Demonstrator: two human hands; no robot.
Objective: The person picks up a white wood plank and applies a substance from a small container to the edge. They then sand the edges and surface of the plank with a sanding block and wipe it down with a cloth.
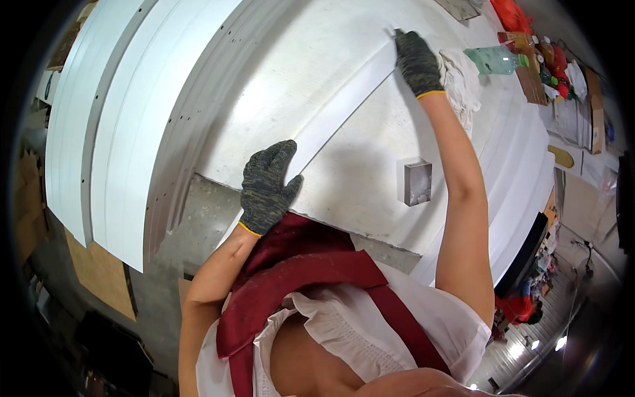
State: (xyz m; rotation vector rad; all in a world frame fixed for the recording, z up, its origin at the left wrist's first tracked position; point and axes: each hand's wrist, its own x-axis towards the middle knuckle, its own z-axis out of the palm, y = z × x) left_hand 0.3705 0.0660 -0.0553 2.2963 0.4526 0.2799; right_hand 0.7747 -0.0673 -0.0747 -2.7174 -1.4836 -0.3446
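Note:
A long, narrow white strip (344, 99) lies diagonally over the pale worktop (370, 172), running from near my body up to the far right. My left hand (268, 185), in a dark mottled knit glove with a yellow cuff, grips its near part, the thumb on one side and the fingers on the other. At the far end, my right hand (418, 65), gloved alike, is closed over the strip's tip; its fingertips are partly hidden. A small grey rectangular block (417, 183) stands on the worktop below my right forearm. Beside the right hand lies a crumpled white cloth (461, 83).
Long white profiled panels (142, 126) are stacked along the left, with more panels (512, 178) at the right. A greenish plastic bottle (496, 60) lies at the far right near a red bag (511, 16). A wooden board (100, 278) is at the lower left.

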